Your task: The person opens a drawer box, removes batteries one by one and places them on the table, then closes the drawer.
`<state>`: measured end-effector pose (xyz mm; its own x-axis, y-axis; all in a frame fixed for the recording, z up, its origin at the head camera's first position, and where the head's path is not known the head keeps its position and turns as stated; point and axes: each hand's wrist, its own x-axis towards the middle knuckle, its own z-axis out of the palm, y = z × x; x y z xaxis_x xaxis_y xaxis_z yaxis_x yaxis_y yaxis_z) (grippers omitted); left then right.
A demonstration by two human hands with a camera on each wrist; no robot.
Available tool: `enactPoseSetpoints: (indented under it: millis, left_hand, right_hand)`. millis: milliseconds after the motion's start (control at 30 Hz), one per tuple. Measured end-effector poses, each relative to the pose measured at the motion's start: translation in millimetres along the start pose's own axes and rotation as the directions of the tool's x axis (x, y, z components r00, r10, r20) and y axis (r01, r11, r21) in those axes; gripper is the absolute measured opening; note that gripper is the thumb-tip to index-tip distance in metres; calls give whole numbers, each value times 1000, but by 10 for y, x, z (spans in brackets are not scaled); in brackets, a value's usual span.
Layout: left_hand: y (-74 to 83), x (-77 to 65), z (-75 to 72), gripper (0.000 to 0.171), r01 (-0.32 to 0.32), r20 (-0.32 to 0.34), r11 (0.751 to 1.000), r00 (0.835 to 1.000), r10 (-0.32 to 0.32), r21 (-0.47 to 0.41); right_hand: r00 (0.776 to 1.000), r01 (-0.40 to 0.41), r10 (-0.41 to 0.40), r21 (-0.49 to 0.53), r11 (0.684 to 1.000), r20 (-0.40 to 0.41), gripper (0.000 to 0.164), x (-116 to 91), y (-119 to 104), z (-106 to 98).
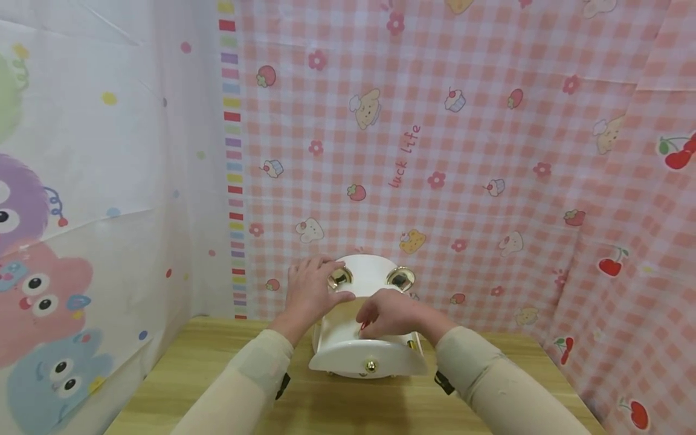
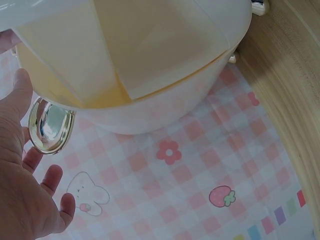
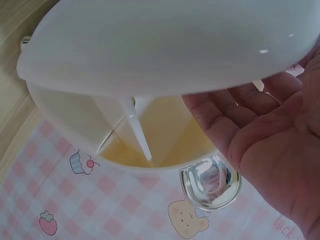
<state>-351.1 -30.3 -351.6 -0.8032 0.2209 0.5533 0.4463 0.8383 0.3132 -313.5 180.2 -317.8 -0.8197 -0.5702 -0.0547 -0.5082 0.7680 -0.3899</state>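
Observation:
A white candy-box-like container with gold handles and feet stands on the wooden table. Its near front panel carries a gold knob, and its inside shows pale dividers. My left hand rests at the container's far left, fingers spread around the left gold handle and thumb toward the rim. Over the opening, my right hand has bent fingers and pinches a small red thing, whose kind is not clear. In the right wrist view, the white cover hides the right fingertips.
The right gold handle sticks out beside my right hand. Behind the table hangs a pink checked cloth; a white cartoon cloth hangs at the left.

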Motion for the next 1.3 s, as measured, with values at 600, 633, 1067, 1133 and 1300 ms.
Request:
enactPoseSetpoints:
  millis: [600,633,1067,1133,1300]
  left_hand:
    - [-1,-3,13,72,-2,-24,1000,1000,1,-19]
    - [-1,-1,14,72,-1,-25,1000,1000,1,-21]
    - [-13,-9,9,75,8,4,999,1000,-8,-44]
    - [-19,-14,12,75,6,0,999,1000,-6,-52]
    - [-28,-22,15,78,11,-1,999,1000,-11,-49]
  right_hand:
    - [1000,-8,9,85,996,-17,35,-162,-2,-94]
    - [1000,-11,13,89,996,-20,36,-170,0,-97]
    - [998,-14,20,102,995,-63,40,-297,41,-136]
    - [997,-17,24,108,994,-69,41,-309,57,-137]
    - [996,-38,46,107,994,-70,41,-333,95,-136]
